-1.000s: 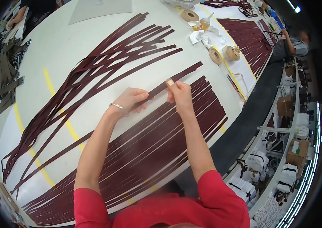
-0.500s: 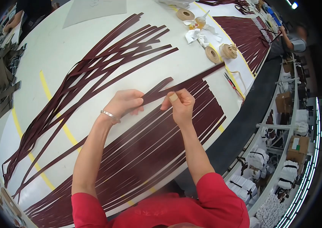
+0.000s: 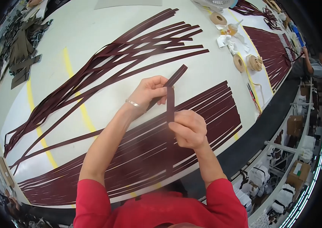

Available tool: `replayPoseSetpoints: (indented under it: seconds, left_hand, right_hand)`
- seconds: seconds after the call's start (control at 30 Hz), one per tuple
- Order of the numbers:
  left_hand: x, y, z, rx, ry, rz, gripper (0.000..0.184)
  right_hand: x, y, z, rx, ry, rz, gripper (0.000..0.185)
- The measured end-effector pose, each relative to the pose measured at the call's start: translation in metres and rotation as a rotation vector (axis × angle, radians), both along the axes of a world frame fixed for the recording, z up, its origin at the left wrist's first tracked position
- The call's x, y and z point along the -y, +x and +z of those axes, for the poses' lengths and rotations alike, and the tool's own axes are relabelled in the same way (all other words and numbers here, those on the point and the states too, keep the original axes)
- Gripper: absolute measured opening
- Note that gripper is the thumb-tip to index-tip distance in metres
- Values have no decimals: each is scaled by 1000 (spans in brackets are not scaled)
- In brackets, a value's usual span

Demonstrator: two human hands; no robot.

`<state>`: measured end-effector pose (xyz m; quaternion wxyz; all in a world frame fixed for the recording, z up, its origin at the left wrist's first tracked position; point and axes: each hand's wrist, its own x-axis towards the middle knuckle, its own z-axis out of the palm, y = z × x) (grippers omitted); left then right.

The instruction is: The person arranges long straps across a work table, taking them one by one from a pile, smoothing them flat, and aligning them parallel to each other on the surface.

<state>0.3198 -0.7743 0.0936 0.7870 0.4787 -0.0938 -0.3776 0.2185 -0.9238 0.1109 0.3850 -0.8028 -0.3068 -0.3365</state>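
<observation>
Your left hand (image 3: 152,91) pinches maroon strip (image 3: 177,75), end jutting past grip; right hand (image 3: 188,129) pinches a maroon length (image 3: 170,103) angled toward you.

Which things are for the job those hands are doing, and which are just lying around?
Probably for the job:
maroon strips held in the left hand and right hand
side-by-side maroon strips
loose maroon bundle

Probably just lying around:
tan tape rolls
nozzled bottle
crumpled white paper
buckled brown straps
cardboard boxes
</observation>
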Motion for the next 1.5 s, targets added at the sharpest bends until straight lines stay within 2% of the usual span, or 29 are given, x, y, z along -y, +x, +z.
replayPoseSetpoints:
  seconds: [0.17,0.27,0.77,0.87,1.07,1.17,1.27,1.3,1.33,1.4,1.5]
  left_hand:
    - [-2,2,-5,3,-19,-2,13]
    - [-3,3,-2,16,-26,4,13]
    - [-4,8,-20,19,2,-6,13]
    - [-5,11,-22,16,-13,-24,15]
    - [-5,8,-14,-42,-18,-152,23]
    - [-3,8,-14,-54,2,-192,25]
    - [1,6,-16,-57,16,-222,24]
    - [3,6,-16,-50,14,-243,23]
    - [4,5,-16,-46,36,-252,22]
    - [6,4,-16,-41,82,-268,21]
    - [10,0,-19,-10,187,-283,21]
  right_hand:
    - [-2,0,-3,19,3,0,33]
    - [-3,1,-8,43,17,-42,21]
    - [2,4,-12,-78,137,-78,30]
    - [2,-1,-10,-181,245,-128,28]
    - [10,8,-14,-378,1128,-163,11]
    - [18,13,-15,-592,1320,-222,8]
    - [24,21,-30,-912,1370,-64,13]
    - [22,23,-28,-1045,1280,-40,21]
    - [22,27,-37,-1080,1249,76,32]
    - [17,31,-39,-1143,1186,59,40]
    - [11,33,-29,-1144,1192,66,40]
